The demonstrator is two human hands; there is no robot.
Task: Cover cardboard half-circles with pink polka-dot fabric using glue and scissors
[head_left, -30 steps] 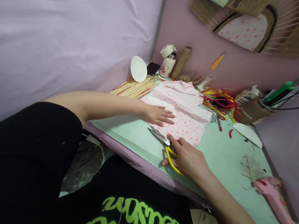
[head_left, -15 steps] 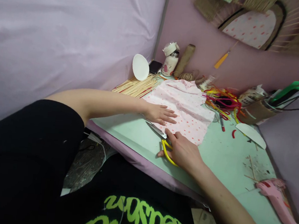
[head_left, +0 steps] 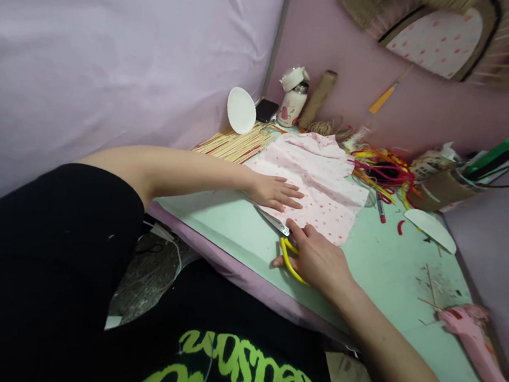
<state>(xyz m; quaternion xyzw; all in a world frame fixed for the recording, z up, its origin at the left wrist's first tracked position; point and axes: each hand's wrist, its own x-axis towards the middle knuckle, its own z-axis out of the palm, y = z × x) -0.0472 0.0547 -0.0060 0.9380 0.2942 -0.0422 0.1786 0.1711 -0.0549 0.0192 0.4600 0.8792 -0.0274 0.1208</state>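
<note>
A piece of white-pink fabric with red dots [head_left: 325, 204] lies spread on the pale green tabletop, rumpled toward its far end. My left hand [head_left: 277, 193] rests flat on its near left part, fingers stretched out. In my right hand [head_left: 320, 254] is a pair of scissors with yellow handles [head_left: 290, 263]; my fingers are in the handle loops. The blades point left along the fabric's near edge, just below my left hand. Whether cloth lies between the blades I cannot tell.
Thin wooden sticks [head_left: 236, 141] lie left of the fabric, a white oval disc [head_left: 241, 110] and a bottle [head_left: 292, 104] behind them. Coloured pipe cleaners [head_left: 385, 170], a marker [head_left: 381, 209] and a white half-disc [head_left: 431, 230] are to the right. A pink glue gun [head_left: 477, 347] lies front right.
The scissors' blades look closer together than before and sit nearer the fabric edge. My left hand stays flat on the fabric. The whole view has shifted slightly.
</note>
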